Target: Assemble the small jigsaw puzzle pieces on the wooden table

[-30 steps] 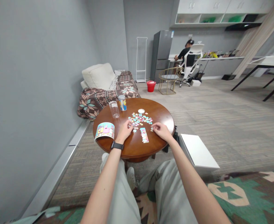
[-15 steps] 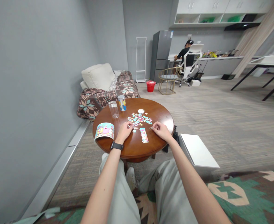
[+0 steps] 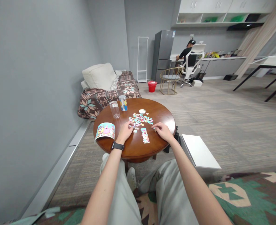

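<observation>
Loose jigsaw puzzle pieces (image 3: 141, 119) lie in a heap on the round wooden table (image 3: 133, 150). Below the heap, a joined strip of puzzle (image 3: 145, 136) lies flat between my hands. My left hand (image 3: 126, 130), with a dark band at the wrist, rests at the heap's left edge; its fingers are closed in a pinch, and what is in them is too small to make out. To the right of the strip, my right hand (image 3: 161, 130) has a small puzzle piece (image 3: 155, 129) at its fingertips, partly hidden by the fingers.
A curved cartoon picture sheet (image 3: 105, 130) stands on the table's left side. Behind it are a clear glass (image 3: 115, 109) and a cartoon-printed can (image 3: 123, 103). A round lid (image 3: 142, 111) lies past the heap. A white box (image 3: 200, 151) stands right of the table. A person sits farther back.
My right fingers have shifted around the small puzzle piece, which now sits farther right and more under them. My left hand is almost where it was.
</observation>
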